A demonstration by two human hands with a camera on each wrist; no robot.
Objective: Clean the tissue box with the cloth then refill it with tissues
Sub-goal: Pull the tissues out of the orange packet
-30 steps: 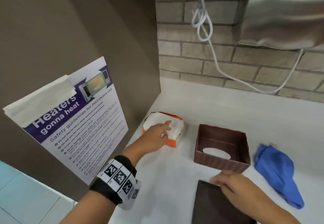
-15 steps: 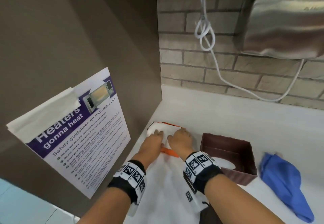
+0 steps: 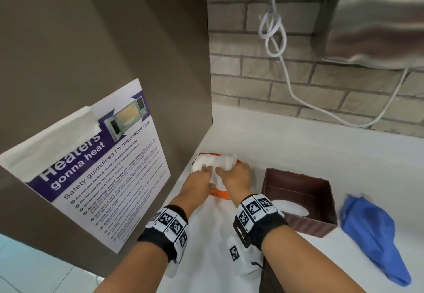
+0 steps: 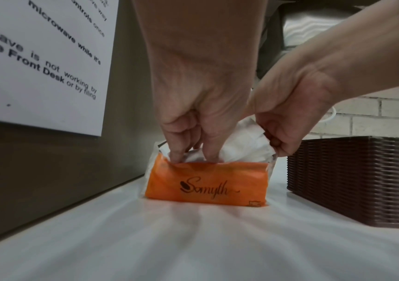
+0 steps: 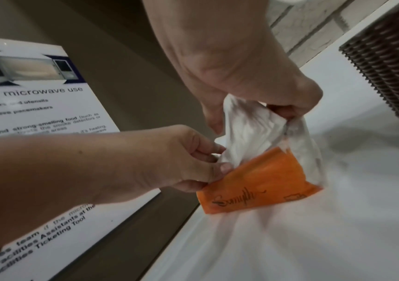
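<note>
both hands work the orange tissue pack at the countertop's back left corner: left hand pinches the wrapper's near lip, right hand pinches its right end, likely spreading it to free the tissues. the tissue box sits upside down just beside, with the blue cloth toward the right edge.

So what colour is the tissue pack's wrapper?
Orange with dark lettering on the tissue pack, clearest in the left wrist view.
</note>
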